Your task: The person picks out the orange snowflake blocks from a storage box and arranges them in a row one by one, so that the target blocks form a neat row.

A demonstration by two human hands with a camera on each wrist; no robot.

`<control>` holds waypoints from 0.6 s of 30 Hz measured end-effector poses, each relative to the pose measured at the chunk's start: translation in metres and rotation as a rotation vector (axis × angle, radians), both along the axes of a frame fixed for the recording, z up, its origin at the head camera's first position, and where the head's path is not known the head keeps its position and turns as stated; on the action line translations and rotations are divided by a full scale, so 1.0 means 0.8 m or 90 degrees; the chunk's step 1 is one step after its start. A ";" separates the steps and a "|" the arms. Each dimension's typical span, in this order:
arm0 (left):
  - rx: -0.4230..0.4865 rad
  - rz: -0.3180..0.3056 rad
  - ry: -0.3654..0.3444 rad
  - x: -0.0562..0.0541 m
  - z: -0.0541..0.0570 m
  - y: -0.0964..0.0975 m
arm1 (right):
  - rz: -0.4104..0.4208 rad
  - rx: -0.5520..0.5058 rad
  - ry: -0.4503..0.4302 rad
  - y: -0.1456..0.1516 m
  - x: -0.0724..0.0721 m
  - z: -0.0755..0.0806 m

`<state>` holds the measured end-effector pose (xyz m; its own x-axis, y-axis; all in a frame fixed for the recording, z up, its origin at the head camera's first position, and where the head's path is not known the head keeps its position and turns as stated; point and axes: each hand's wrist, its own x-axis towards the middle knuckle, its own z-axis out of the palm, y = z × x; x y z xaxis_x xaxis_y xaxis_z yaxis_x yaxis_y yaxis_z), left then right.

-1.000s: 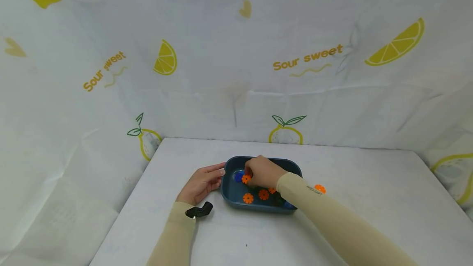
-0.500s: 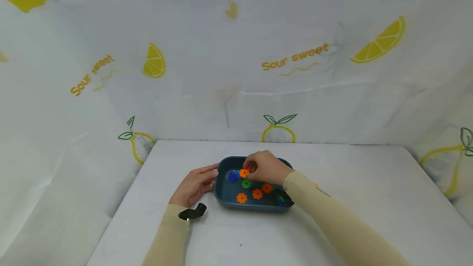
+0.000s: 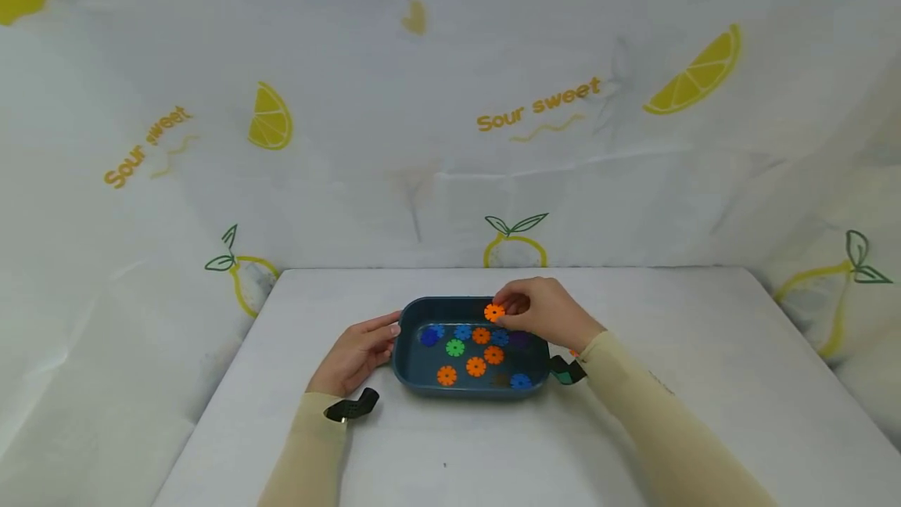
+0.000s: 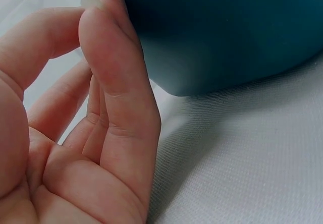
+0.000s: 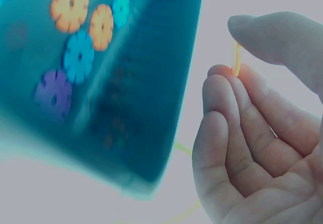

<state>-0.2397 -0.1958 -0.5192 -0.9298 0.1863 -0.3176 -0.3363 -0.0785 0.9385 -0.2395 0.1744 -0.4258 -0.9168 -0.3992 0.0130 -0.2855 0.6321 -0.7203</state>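
Observation:
A dark teal tray (image 3: 422, 390) with rounded corners stands on the table and holds several notched plastic discs in orange, blue, green and purple. My left hand (image 3: 357, 354) grips the tray's left end, its fingertips at the rim in the left wrist view. Thumb and fingers of my right hand (image 3: 552, 311) pinch an orange snowflake disc (image 3: 494, 312) above the tray's back right corner. In the right wrist view that disc (image 5: 236, 59) appears edge-on, beside the tray's wall. A green disc (image 3: 455, 347) and a purple disc (image 3: 519, 339) lie flat in the tray.
An orange piece (image 3: 574, 353) shows on the table right of the tray, mostly hidden by the right sleeve. Black wrist straps sit on both sleeves. A white cloth (image 3: 380, 217) with lemon prints hangs behind the white table (image 3: 676, 319).
My right hand has lifted an orange disc out of the tray and moved right and back with it, uncovering more discs. The left hand stays at the tray's end. The head view has shifted.

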 end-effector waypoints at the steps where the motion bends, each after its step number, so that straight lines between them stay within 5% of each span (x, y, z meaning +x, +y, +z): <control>1: -0.001 0.002 -0.001 0.000 -0.001 -0.001 | -0.008 -0.002 0.000 0.007 0.001 0.001; 18: 0.013 -0.009 -0.006 0.001 0.000 0.001 | -0.136 0.022 0.010 0.134 0.040 -0.038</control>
<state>-0.2388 -0.1951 -0.5189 -0.9241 0.2056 -0.3222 -0.3463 -0.0937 0.9334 -0.2079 0.2818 -0.4560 -0.9804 -0.1962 0.0179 -0.1535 0.7036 -0.6938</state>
